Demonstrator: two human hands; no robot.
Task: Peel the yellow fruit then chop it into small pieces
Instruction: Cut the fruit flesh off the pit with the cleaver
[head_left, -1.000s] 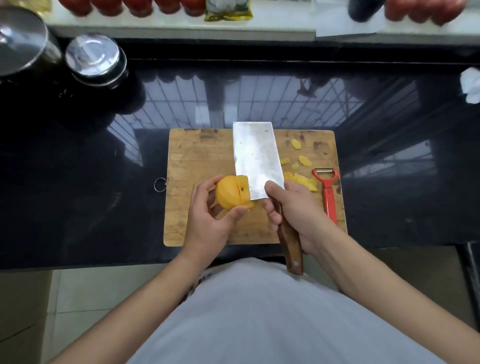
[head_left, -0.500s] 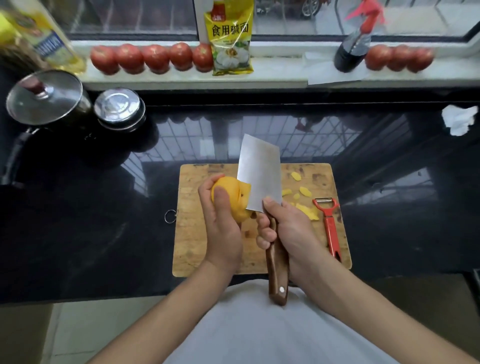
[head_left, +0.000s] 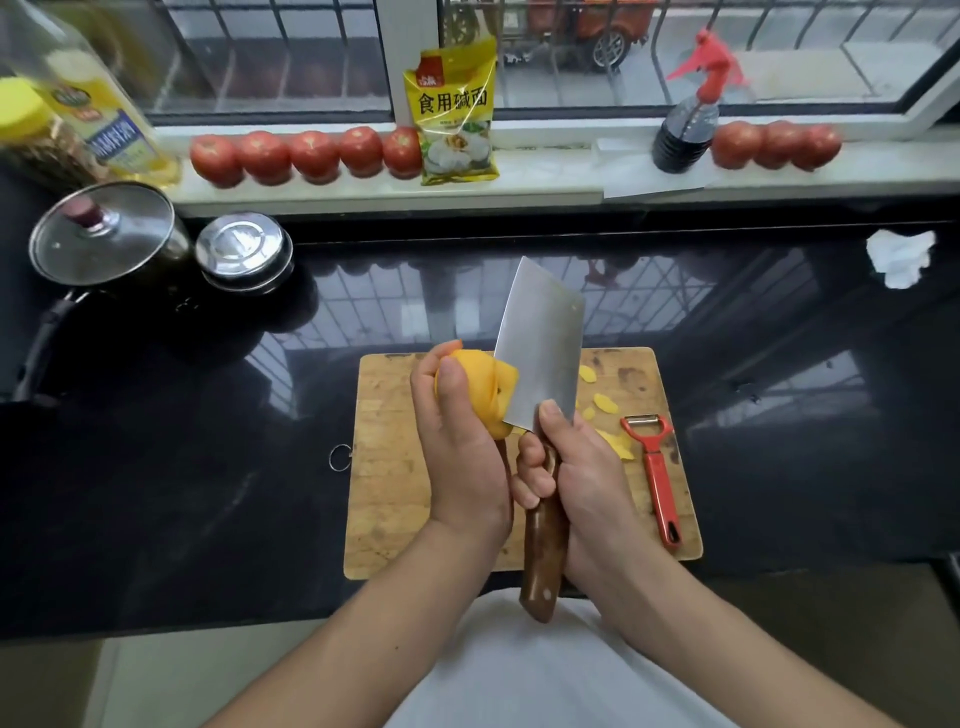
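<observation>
Glossy black worktop (head_left: 208, 467) is carrying a chopping board (head_left: 389, 493) beneath both hands. Left hand (head_left: 462, 447) is gripping the peeled yellow fruit (head_left: 488, 384) aloft; right hand (head_left: 576, 467) is clamping the cleaver (head_left: 540, 348), slicing in. Peel scraps (head_left: 613, 441) and peeler (head_left: 652, 457) are lying right: chopping looks barely started.
</observation>
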